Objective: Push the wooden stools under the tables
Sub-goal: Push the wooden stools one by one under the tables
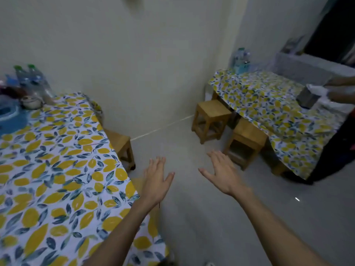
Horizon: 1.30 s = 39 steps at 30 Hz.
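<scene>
Two tables carry lemon-print cloths: the left table [57,169] close beside me and the right table [269,104] across the aisle. One wooden stool [121,144] pokes out from under the left table's far corner. At the right table, a stool [211,116] stands out on the floor by its corner and another stool [247,139] is partly under the cloth edge. My left hand [157,181] and my right hand [222,173] are stretched forward over the floor, fingers spread, holding nothing and touching no stool.
Water bottles [30,79], a small bowl and a blue item sit on the left table's far end. Bottles [241,60] and a metal box [309,96] are on the right table. Another person's arms [342,89] reach in at the right edge. Pale tiled floor [192,217] runs between the tables.
</scene>
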### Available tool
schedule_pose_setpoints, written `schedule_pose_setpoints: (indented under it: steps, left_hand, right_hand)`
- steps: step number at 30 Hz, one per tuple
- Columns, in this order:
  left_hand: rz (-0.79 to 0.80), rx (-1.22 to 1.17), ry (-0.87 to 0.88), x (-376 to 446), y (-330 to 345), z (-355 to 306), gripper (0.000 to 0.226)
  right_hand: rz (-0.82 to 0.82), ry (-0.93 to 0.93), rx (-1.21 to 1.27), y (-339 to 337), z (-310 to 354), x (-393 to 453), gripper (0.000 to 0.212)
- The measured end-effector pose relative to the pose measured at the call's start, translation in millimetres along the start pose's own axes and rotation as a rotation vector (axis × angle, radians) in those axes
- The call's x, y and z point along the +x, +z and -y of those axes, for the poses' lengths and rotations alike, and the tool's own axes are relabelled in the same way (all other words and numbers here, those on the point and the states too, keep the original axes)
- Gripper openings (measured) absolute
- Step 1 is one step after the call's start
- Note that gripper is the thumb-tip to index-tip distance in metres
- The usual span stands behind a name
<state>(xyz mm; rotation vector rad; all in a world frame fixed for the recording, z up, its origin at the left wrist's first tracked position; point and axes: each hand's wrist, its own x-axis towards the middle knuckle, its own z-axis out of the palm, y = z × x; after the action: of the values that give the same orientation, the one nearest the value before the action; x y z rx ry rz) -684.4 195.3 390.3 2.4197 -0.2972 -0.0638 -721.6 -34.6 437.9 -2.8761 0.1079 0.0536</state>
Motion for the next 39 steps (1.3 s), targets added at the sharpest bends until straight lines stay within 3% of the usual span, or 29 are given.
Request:
schedule_pose_setpoints:
  steps: [6,14,20,24,29,35,39]
  left_hand:
    - [-0.143,-0.031,-0.218,50.1,33.0,-44.5,0.064]
    - [-0.304,0.028,-0.497,143.6,37.2,-28.2,0.067]
    - [-0.341,0.015,-0.606,259.3,30.3,3.2,0.068]
    - [-0.335,0.053,-0.617,325.5,12.8,16.5,0.066]
    - [-0.369,0.096,-0.72,383.4,-1.7,42.0,0.067]
    - [-0.45,0.067,-0.942,431.3,8.8,86.3,0.069]
    - [-0.529,0.01,-1.143,460.5,31.8,111.5,0.071]
  right_hand:
    - [0.082,-0.253,-0.046,-31.4,-58.2,113.8,0.076]
    - [0.191,-0.573,-0.05,-30.1,-48.1,270.6,0.075]
    - [0.203,-0.761,-0.107,-26.6,-15.3,413.4,0.076]
    - [0.215,-0.846,-0.138,-31.8,13.1,500.7,0.092]
    - [0.278,-0.949,-0.141,-14.7,52.4,592.3,0.097]
    - [0.412,-1.195,-0.21,36.5,116.3,691.5,0.086]
    - [0.502,-1.39,-0.268,76.4,154.7,748.5,0.096]
